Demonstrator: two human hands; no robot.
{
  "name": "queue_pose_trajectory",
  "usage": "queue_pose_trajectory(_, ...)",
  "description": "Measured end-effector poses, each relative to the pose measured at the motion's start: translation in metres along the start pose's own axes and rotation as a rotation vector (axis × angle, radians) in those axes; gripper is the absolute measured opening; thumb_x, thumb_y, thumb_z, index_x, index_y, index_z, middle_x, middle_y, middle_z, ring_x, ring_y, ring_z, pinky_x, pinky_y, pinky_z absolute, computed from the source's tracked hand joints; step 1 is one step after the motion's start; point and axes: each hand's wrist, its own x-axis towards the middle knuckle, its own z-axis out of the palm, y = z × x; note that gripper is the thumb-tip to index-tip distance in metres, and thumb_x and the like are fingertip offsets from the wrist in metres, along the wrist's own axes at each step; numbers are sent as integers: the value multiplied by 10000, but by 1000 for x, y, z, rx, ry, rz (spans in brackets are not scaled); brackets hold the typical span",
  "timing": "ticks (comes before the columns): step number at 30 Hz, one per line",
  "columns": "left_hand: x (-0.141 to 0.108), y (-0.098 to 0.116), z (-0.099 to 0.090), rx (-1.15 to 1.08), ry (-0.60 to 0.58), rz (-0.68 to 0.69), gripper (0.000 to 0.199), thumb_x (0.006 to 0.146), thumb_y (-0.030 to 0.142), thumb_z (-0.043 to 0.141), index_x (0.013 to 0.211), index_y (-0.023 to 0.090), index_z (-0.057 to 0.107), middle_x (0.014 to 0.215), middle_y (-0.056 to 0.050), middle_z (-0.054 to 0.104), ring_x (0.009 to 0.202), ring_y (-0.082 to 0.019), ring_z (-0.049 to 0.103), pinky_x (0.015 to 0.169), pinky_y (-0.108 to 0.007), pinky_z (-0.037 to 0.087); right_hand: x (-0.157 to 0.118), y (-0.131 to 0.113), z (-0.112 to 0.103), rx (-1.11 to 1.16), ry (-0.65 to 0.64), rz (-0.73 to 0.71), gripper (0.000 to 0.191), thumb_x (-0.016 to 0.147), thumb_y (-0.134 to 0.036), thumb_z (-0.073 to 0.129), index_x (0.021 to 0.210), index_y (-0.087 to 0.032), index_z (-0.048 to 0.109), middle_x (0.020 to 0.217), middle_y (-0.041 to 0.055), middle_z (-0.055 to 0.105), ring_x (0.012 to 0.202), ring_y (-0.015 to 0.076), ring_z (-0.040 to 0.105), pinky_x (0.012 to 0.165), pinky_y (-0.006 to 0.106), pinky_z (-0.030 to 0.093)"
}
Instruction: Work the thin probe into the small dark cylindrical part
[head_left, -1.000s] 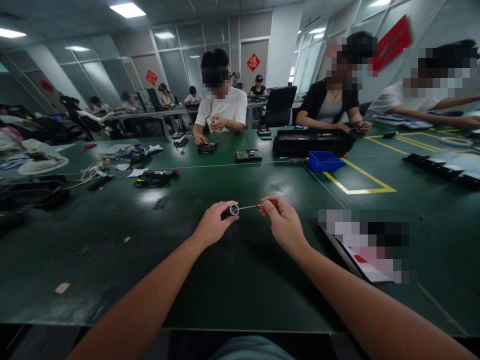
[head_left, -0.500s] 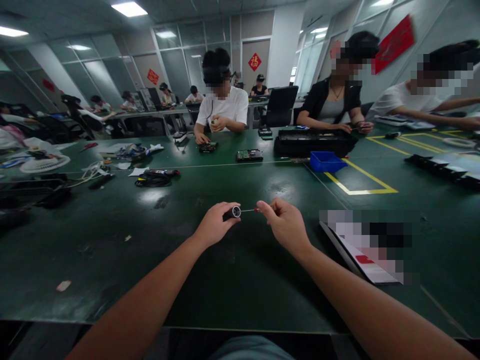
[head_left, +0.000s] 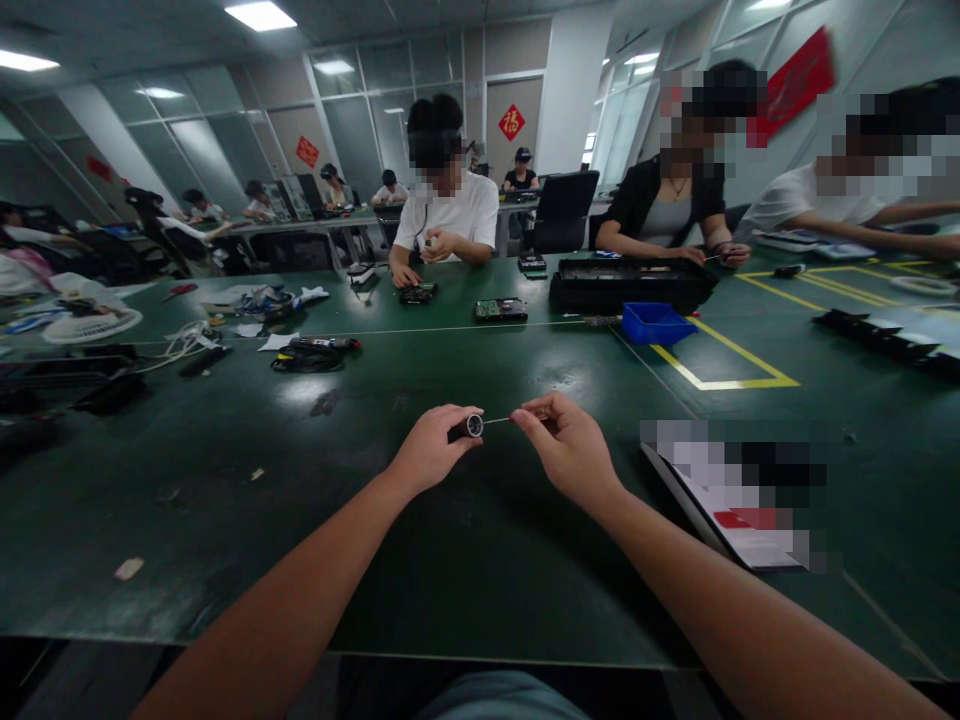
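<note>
The left hand is closed around a black cylinder. The right hand pinches a screwdriver, its shaft at the cylinder's rim. The near edge of the green table lies well apart.

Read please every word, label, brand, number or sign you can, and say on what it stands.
"福": red diamond sign on the door.
Smaller red sign to its left: too blurred.
Large red banner, upper right: not readable.
White flat item on the table: pixelated, not readable.
Black cylinder in the left hand: no readable text.
</note>
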Motion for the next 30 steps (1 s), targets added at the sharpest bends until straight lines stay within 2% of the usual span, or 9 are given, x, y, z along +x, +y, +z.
queue_pose_trajectory(3, 0, 0, 0, 4, -9, -1, 381, 860, 247, 713, 1238, 264, 661, 1194, -61, 675, 1122, -259, 598, 1015, -436, 429, 0, 1, 1, 31, -8, -16, 194, 907, -404, 617, 967, -221, 644, 871, 49, 726, 765, 214, 668, 685, 344, 494)
queue_pose_trajectory(9, 0, 0, -1, 16, -3, 2, 368, 869, 243, 706, 1234, 250, 658, 1162, -52, 681, 1088, -240, 610, 981, -412, 446, -1, -1, 1, 77, -37, -45, 154, 923, -334, 562, 1001, -228, 642, 923, 52, 720, 807, 208, 666, 727, 352, 506)
queue_pose_trajectory(15, 0, 3, 0, 32, -19, 4, 358, 856, 211, 722, 1209, 241, 671, 1165, -43, 687, 1097, -231, 616, 1001, -405, 443, 0, -3, 1, 102, -80, 36, 144, 888, -314, 576, 957, -214, 653, 822, 21, 694, 721, 182, 644, 668, 321, 492)
queue_pose_trajectory(19, 0, 2, 0, 33, -20, 0, 366, 857, 207, 721, 1218, 243, 669, 1166, -40, 687, 1094, -227, 617, 1003, -411, 446, 0, -4, -1, 95, -107, 72, 215, 905, -380, 587, 1004, -203, 661, 831, 25, 705, 754, 188, 667, 689, 317, 497)
queue_pose_trajectory(24, 0, 1, 0, 27, -7, 3, 370, 858, 214, 717, 1224, 244, 668, 1174, -51, 684, 1095, -233, 618, 999, -411, 456, 0, -5, 0, 41, -105, 97, 399, 995, -499, 413, 982, -202, 677, 600, -13, 628, 589, 172, 620, 607, 306, 453)
queue_pose_trajectory(27, 0, 1, 0, 26, -13, 0, 371, 857, 210, 718, 1223, 243, 668, 1169, -50, 683, 1091, -233, 620, 992, -405, 460, 0, -3, 1, -1, -105, 104, 370, 1000, -461, 409, 1084, -203, 660, 551, -35, 583, 543, 167, 588, 575, 300, 431)
queue_pose_trajectory(30, 0, 3, -1, 26, -17, -7, 371, 861, 209, 715, 1227, 243, 665, 1177, -46, 681, 1098, -231, 616, 995, -407, 456, 0, -1, 2, 39, -116, 84, 332, 992, -396, 418, 1196, -209, 601, 638, -26, 614, 605, 172, 606, 582, 297, 440)
